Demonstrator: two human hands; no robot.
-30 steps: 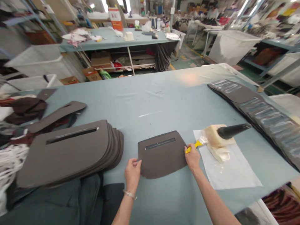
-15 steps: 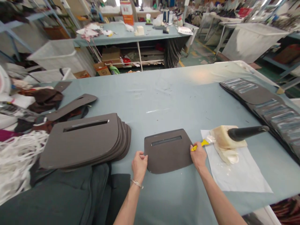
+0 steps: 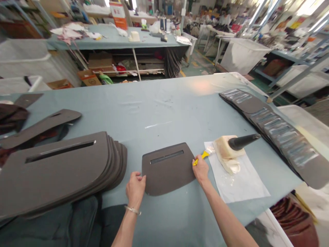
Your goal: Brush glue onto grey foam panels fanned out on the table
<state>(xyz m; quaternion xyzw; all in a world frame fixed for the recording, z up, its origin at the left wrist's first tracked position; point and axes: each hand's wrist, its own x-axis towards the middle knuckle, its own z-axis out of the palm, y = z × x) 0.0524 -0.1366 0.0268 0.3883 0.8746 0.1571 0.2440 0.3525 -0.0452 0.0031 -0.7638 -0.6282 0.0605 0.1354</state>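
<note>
A dark grey panel (image 3: 168, 176) with a long slot near its upper edge lies in front of me on the table. My left hand (image 3: 136, 188) has its fingers drawn together at the panel's left edge. At the right edge, my right hand (image 3: 200, 170) is closed around a yellow-handled brush (image 3: 205, 155) and also touches the panel. White paste coats the brush's bristles, which point to the upper right. Beside them, a cream-coloured block-like container (image 3: 221, 147) with a black, tapered handle-like part (image 3: 244, 141) stands on a white sheet (image 3: 246, 185).
On the left sits a thick stack of similar slotted panels (image 3: 64, 164), with dark fabric (image 3: 51, 223) below it. Overlapping panels with shiny streaks (image 3: 280, 132) line the right side of the blue-green table (image 3: 164, 109). Another table (image 3: 102, 39) stands farther back.
My view has turned to the right, so the scene sits farther left. Both hands stay at the panel's edges, and the brush remains in my right hand.
</note>
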